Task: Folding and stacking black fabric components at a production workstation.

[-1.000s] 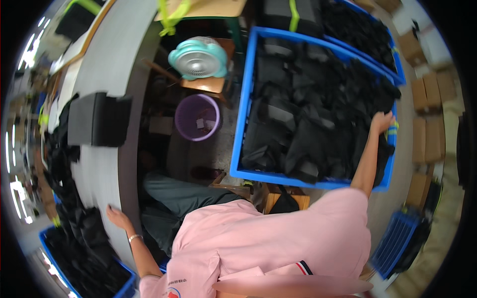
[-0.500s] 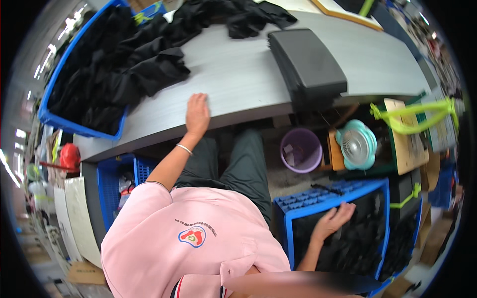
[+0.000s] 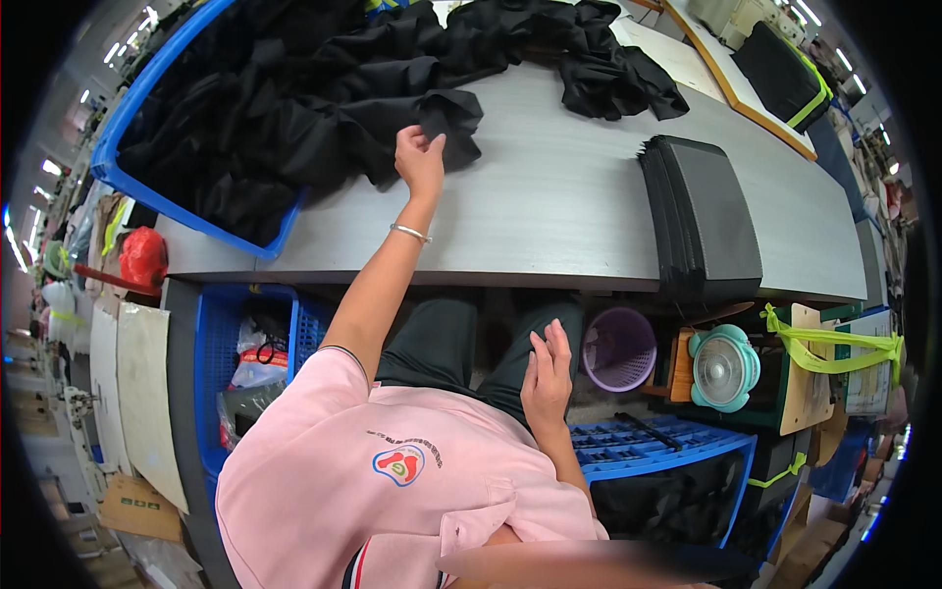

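My left hand [image 3: 420, 165] reaches to the near edge of a heap of black cloth [image 3: 339, 123], its thumb and fingers closed on a loose fold of it. The heap fills a blue crate [image 3: 147, 206] at the left and spills over the grey table [image 3: 549, 196]. My right hand [image 3: 548, 381] hovers over my lap, holding nothing, its fingers stretched and somewhat apart. On the table to the right lies a stack of flat black panels [image 3: 702, 211], jutting over the front edge.
Below the table on the right are a purple basket [image 3: 618, 350], a teal fan [image 3: 724, 368] and a blue crate [image 3: 667, 437] of dark pieces. Another blue crate [image 3: 211, 383] with bagged items stands at lower left. A wood-edged board [image 3: 746, 98] lies at far right.
My left hand has moved forward from the bare tabletop onto the black cloth and closed on it. My right hand has swung from over the right-hand crate to above my lap.
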Demonstrator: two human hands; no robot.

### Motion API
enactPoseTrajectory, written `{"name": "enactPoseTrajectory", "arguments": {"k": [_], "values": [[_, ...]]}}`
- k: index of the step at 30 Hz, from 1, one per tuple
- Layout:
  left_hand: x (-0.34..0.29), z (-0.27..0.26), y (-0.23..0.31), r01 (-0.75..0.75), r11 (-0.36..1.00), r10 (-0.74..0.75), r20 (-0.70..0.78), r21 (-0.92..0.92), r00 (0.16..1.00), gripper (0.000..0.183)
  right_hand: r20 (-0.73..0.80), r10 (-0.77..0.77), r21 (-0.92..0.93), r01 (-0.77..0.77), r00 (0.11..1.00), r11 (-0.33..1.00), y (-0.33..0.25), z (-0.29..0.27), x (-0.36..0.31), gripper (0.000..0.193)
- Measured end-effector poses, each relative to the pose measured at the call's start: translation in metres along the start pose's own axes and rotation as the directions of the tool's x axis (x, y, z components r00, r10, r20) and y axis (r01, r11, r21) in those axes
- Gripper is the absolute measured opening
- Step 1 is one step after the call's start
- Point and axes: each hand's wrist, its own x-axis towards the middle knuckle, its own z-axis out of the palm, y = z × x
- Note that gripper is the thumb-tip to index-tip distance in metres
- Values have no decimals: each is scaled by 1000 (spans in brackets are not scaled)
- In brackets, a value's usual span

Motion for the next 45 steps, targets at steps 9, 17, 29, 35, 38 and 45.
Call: {"name": "enactPoseTrajectory", "arguments": {"k": [9,17,29,35,38,45], "values": [[-101,-62,87,-216,967,244,749,-137,616,15,-115,-199,-81,190,973,978,-26,32,92,30],[-114,-95,135,-210,936,349,825,-283,444,16,183,-289,-426,341,940,838,-22,59,85,12],[-226,-114,156,-45,842,539,833,-538,122,13,72,-173,-144,182,982,973,19,10,30,31],[-220,-111,169,-91,870,489,825,-485,282,31,-38,-80,-172,72,996,982,23,28,52,32],[-204,-88,151,-183,980,182,703,-76,687,54,-175,27,-290,-78,984,954,8,27,35,32],[-168,-56,121,284,949,-71,789,-134,611,14,-595,231,-474,-568,770,673,19,15,26,34]]}}
